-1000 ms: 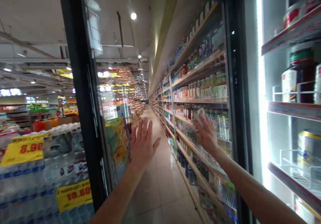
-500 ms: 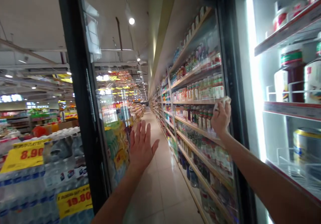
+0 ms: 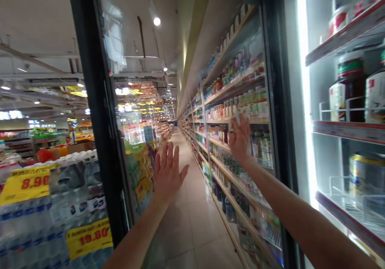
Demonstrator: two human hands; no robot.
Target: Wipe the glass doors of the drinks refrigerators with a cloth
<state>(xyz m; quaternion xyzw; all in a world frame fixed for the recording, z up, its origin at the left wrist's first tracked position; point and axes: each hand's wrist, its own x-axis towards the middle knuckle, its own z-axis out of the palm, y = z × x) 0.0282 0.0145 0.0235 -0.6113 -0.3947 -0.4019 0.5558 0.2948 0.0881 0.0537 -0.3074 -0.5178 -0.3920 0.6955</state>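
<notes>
Glass door, head view: tall, upright, in a black frame; stocked shelves and a pale floor show in it. It should be stiff, smooth and breakable; the frame looks the surer place to hold.
White cloth: against the glass, right of centre, under the fingers of the right hand. It should be light and soft, best held beneath flattened fingers.
Right hand: fingers slightly bent, holding the cloth; blur hides the exact grip.
Left hand: fingers spread, nothing held, palm apparently on the glass.
Lit cooler, right: bottles and a can; the door's right-hand frame bars that side.
Yellow price signs, left: among packed water bottles, beyond the left-hand frame.
</notes>
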